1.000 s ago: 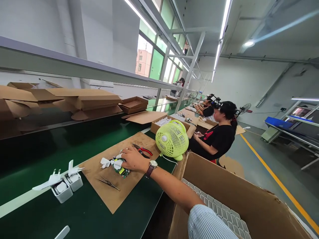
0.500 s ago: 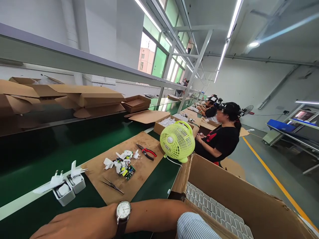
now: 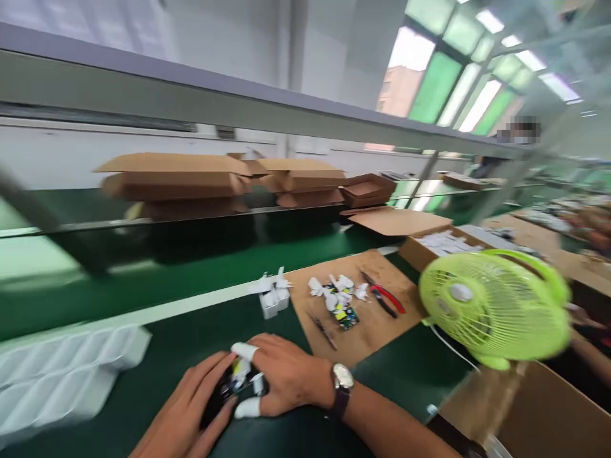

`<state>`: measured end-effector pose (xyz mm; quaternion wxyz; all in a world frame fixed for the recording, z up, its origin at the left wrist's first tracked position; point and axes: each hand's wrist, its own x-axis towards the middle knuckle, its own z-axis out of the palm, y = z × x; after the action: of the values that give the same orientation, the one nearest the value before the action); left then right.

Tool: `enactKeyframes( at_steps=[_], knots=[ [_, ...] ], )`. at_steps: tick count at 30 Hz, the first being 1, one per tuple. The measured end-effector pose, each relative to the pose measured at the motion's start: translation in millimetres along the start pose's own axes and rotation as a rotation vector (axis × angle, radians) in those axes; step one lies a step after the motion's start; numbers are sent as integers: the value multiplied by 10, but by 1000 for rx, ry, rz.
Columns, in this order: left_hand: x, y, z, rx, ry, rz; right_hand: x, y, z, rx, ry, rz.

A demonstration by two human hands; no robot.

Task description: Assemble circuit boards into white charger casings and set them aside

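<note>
My left hand [image 3: 200,401] and my right hand [image 3: 286,375] meet low over the dark green bench. Between them is a small circuit board [image 3: 241,375] with yellow and white parts, partly hidden by the fingers and a little blurred. The left fingers curl along its left side. My right thumb and index finger, both in white finger covers, grip it from the right. A wristwatch [image 3: 342,376] is on my right wrist. Just beyond the hands stand two white charger housings [image 3: 274,302] with plug parts on top.
A brown board [image 3: 367,331] carries a pile of circuit boards and white plug pieces [image 3: 338,296], red-handled pliers [image 3: 384,296] and tweezers [image 3: 324,331]. Rows of white housings [image 3: 62,375] lie at left. A green fan [image 3: 496,305] and a carton [image 3: 539,407] are at right.
The view has swung left. My right hand has come in from the lower left edge of view, and my left hand now shows too, both on a circuit board.
</note>
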<state>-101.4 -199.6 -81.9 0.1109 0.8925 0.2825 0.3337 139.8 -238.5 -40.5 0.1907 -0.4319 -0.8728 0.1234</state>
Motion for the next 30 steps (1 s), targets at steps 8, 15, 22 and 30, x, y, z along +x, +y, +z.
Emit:
enactKeyframes(
  at_steps=[8, 15, 22, 30],
  knots=[
    [302, -133, -660, 572, 443, -135, -120, 41, 102, 88, 53, 23],
    [185, -403, -745, 842, 188, -357, -79, 108, 181, 49, 56, 26],
    [295, -190, -476, 529, 243, -101, -52, 168, 174, 102, 107, -15],
    [164, 22, -242, 144, 130, -96, -62, 102, 165, 226, 193, -28]
  ],
)
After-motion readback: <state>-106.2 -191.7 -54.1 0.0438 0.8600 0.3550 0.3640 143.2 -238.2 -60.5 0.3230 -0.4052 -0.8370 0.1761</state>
